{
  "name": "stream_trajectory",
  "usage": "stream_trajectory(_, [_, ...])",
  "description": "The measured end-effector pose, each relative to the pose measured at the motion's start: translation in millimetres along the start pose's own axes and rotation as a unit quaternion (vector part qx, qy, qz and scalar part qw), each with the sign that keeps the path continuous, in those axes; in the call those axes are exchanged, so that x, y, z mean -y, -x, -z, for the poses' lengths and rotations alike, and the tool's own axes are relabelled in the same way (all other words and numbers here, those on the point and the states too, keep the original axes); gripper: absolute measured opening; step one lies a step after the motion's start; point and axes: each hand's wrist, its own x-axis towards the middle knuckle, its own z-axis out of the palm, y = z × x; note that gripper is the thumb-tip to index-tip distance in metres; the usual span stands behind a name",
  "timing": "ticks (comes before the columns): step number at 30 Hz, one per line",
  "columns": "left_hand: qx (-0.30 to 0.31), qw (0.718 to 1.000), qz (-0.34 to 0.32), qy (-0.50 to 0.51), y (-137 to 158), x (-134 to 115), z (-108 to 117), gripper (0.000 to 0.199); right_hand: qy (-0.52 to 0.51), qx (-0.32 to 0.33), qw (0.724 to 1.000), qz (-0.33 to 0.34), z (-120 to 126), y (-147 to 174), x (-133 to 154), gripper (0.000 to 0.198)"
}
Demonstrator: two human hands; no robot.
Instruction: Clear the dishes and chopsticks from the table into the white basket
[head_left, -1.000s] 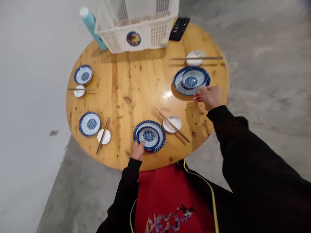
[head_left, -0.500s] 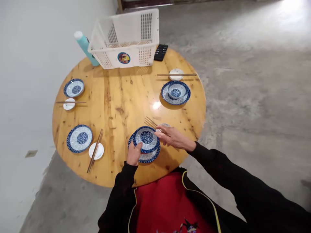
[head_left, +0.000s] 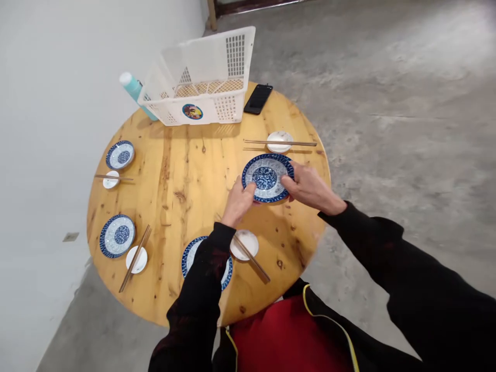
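Between my two hands is a blue-and-white plate (head_left: 265, 177), held over the right part of the table. My left hand (head_left: 239, 201) grips its left rim, thumb on top. My right hand (head_left: 312, 187) grips the right rim the same way. The plate and bowl seen earlier at that spot are hidden from view. Just beyond lies a small white dish (head_left: 279, 138) with a pair of chopsticks (head_left: 302, 143) across it. Below my left forearm, another blue-and-white plate (head_left: 189, 254) is partly covered by the sleeve. Beside it sits a white dish (head_left: 247, 245) with chopsticks (head_left: 256, 262) on it.
The round wooden table (head_left: 166, 170) carries a white plastic basket (head_left: 209, 109), a teal bottle (head_left: 134, 89) and a black phone (head_left: 259, 98) at the back. At left are two blue-and-white pieces (head_left: 120, 154), small white dishes (head_left: 137, 260) and chopsticks (head_left: 134, 261). A wall borders the left.
Both hands have lifted the upper plate off the near stack and carried it away from me to the right. My right hand now grips its right rim. The view has shifted slightly.
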Motion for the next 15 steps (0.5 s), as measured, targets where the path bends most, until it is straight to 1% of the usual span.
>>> stream_trajectory(3, [-0.022,0.999,0.019,-0.028,-33,-2,-31,0.03,0.012,0.012,1.0,0.007,20,-28,-31,0.022])
stream_trajectory(6, [-0.045,0.993,0.054,-0.09,-53,2,-47,0.038,0.02,0.049,0.999,0.007,25,-50,-53,0.023])
stream_trajectory(8, [-0.054,0.987,0.065,-0.14,-59,3,-52,0.045,0.051,0.064,0.997,0.014,24,-61,-64,0.021])
stream_trajectory(10, [-0.06,0.979,0.062,-0.184,-62,3,-55,0.05,0.092,0.073,0.993,0.023,20,-69,-72,0.021])
stream_trajectory(13, [-0.067,0.964,0.051,-0.252,-64,1,-57,0.051,0.149,0.086,0.985,0.027,15,-76,-80,0.025])
stream_trajectory(15, [-0.073,0.949,0.052,-0.303,-66,0,-59,0.052,0.173,0.094,0.98,0.023,13,-77,-83,0.029])
